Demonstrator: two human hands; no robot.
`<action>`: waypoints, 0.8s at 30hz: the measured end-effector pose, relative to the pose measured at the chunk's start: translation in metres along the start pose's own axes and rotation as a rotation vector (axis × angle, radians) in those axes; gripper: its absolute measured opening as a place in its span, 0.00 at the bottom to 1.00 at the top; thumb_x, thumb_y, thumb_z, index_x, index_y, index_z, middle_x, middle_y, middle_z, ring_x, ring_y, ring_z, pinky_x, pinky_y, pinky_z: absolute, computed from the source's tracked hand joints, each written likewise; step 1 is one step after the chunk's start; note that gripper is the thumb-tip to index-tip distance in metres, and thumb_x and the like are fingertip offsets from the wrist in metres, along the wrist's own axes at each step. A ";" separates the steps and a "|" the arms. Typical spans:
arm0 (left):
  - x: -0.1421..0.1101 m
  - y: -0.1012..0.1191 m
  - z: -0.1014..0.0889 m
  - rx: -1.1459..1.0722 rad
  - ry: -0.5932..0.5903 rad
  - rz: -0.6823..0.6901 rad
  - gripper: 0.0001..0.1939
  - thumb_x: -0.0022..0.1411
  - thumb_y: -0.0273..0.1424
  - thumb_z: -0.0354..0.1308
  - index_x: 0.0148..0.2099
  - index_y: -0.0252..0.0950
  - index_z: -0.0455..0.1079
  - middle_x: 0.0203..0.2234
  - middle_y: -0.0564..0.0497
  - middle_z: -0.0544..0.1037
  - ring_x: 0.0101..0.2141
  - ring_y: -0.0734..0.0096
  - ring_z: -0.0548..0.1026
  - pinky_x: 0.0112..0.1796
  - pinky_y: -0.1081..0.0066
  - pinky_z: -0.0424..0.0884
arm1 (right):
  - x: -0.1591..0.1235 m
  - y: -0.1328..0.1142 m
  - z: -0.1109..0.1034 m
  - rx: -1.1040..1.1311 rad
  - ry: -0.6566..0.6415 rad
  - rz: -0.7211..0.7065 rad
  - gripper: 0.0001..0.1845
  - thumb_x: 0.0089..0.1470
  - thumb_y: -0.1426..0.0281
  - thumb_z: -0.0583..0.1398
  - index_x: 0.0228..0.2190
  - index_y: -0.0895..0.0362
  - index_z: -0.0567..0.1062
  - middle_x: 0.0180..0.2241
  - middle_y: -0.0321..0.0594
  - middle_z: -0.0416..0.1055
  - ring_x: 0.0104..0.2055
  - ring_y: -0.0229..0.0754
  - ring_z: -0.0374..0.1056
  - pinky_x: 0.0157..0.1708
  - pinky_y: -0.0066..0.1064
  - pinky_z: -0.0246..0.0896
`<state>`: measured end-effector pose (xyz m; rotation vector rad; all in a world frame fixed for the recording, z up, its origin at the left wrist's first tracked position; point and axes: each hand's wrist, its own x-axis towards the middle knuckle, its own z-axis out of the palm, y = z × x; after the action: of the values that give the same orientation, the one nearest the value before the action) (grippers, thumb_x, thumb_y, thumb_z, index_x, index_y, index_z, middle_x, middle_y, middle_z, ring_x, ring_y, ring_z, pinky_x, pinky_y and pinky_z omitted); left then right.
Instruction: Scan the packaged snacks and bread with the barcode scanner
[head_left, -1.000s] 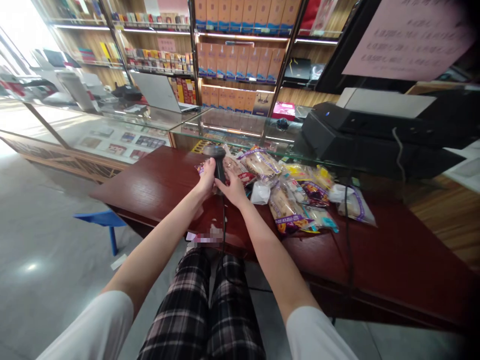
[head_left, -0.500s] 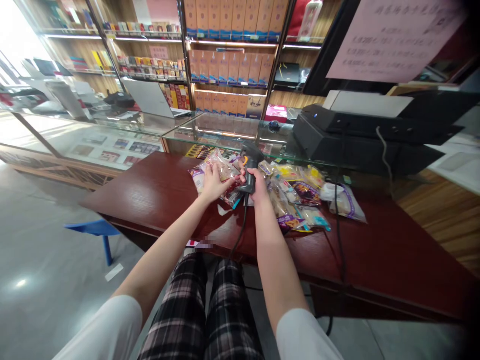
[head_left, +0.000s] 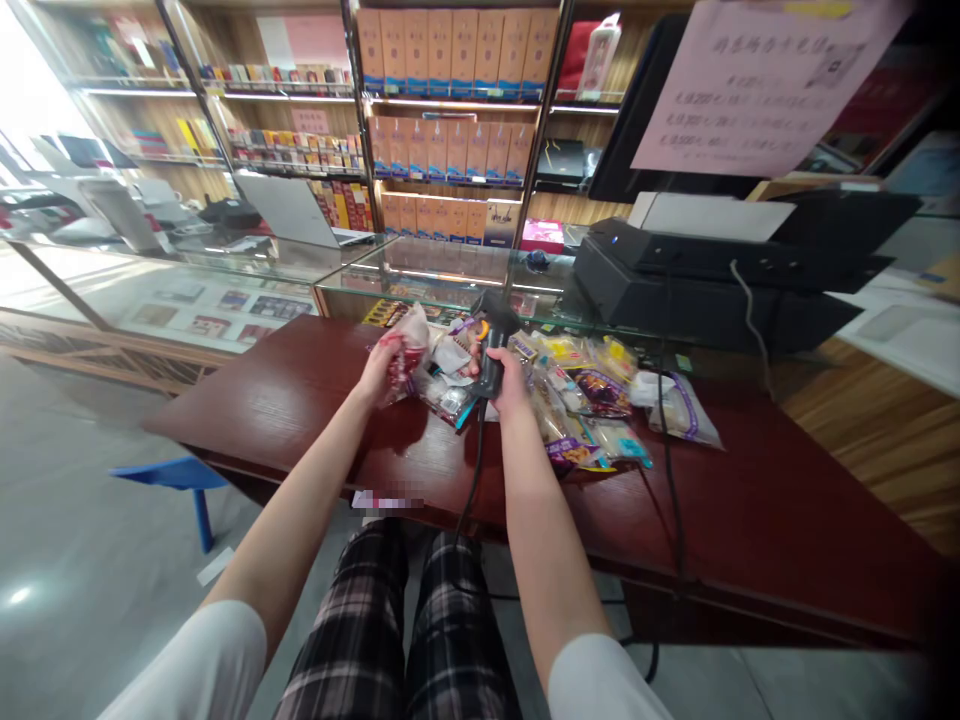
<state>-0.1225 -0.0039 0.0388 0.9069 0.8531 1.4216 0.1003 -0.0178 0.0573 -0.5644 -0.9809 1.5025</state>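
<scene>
My left hand (head_left: 379, 372) is shut around a clear snack packet with red print (head_left: 403, 352), holding it just above the counter. My right hand (head_left: 511, 385) grips a black handheld barcode scanner (head_left: 491, 345), whose head points up and away from me. Its black cord (head_left: 474, 470) hangs down over the counter edge. Between my hands lies a crumpled clear packet (head_left: 448, 398). Right of the scanner, a heap of packaged snacks (head_left: 581, 400) in purple and yellow printed wrappers sits close to my right hand.
The snacks rest on a dark red wooden counter (head_left: 255, 400). Behind it stands a glass display case (head_left: 427, 270), with a black printer-like machine (head_left: 712, 280) to the right. A laptop (head_left: 289, 208) and boxed-goods shelves (head_left: 450, 120) stand further back. A blue stool (head_left: 176, 478) stands at left.
My left hand now holds a snack packet, moved left and gathered tighter. The scanner has stayed in my right hand, tilted more upright, and both hands sit slightly further from me.
</scene>
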 end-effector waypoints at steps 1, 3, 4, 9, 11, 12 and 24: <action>-0.001 0.002 -0.007 -0.106 0.030 0.015 0.21 0.53 0.43 0.61 0.45 0.38 0.69 0.38 0.45 0.78 0.42 0.58 0.77 0.41 0.63 0.75 | 0.000 0.001 0.002 -0.017 0.016 0.013 0.12 0.41 0.62 0.58 0.30 0.54 0.67 0.24 0.33 0.69 0.21 0.36 0.63 0.25 0.31 0.66; -0.006 0.006 -0.019 -0.299 0.039 0.072 0.19 0.55 0.44 0.58 0.45 0.39 0.70 0.41 0.45 0.79 0.45 0.56 0.76 0.43 0.59 0.75 | 0.001 0.005 0.006 -0.070 0.044 0.051 0.12 0.39 0.64 0.60 0.29 0.54 0.68 0.20 0.32 0.69 0.20 0.37 0.64 0.24 0.30 0.65; -0.009 0.008 -0.024 -0.370 0.026 0.101 0.20 0.55 0.45 0.57 0.47 0.40 0.70 0.44 0.46 0.79 0.48 0.55 0.75 0.45 0.57 0.75 | 0.001 0.008 0.009 -0.098 0.054 0.072 0.12 0.39 0.65 0.61 0.28 0.54 0.68 0.18 0.31 0.68 0.20 0.37 0.64 0.23 0.29 0.64; -0.018 0.011 -0.037 -0.476 -0.064 0.130 0.28 0.53 0.51 0.56 0.51 0.40 0.69 0.51 0.43 0.76 0.54 0.49 0.71 0.49 0.51 0.72 | 0.001 0.023 0.017 -0.133 0.007 0.137 0.11 0.38 0.68 0.62 0.29 0.55 0.69 0.15 0.30 0.67 0.17 0.36 0.63 0.17 0.26 0.59; -0.017 0.010 -0.041 -0.503 -0.080 0.144 0.27 0.54 0.51 0.56 0.51 0.40 0.70 0.52 0.43 0.75 0.55 0.49 0.70 0.50 0.52 0.72 | 0.000 0.027 0.019 -0.133 -0.058 0.153 0.12 0.39 0.69 0.62 0.30 0.55 0.70 0.16 0.29 0.68 0.17 0.35 0.62 0.16 0.25 0.59; -0.016 0.010 -0.043 -0.518 -0.078 0.157 0.27 0.55 0.50 0.56 0.51 0.40 0.70 0.52 0.43 0.75 0.55 0.50 0.70 0.50 0.51 0.71 | 0.000 0.029 0.020 -0.138 -0.087 0.158 0.12 0.40 0.69 0.62 0.31 0.55 0.71 0.16 0.29 0.68 0.17 0.35 0.62 0.16 0.25 0.58; -0.009 0.001 -0.055 -0.504 0.004 0.178 0.31 0.53 0.56 0.52 0.54 0.44 0.69 0.55 0.43 0.72 0.57 0.48 0.68 0.53 0.46 0.67 | -0.005 0.029 0.027 -0.164 -0.222 0.208 0.17 0.43 0.69 0.62 0.39 0.56 0.71 0.27 0.32 0.73 0.18 0.31 0.60 0.16 0.25 0.56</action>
<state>-0.1725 -0.0128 0.0159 0.6012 0.3886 1.6906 0.0628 -0.0284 0.0464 -0.6423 -1.2569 1.7058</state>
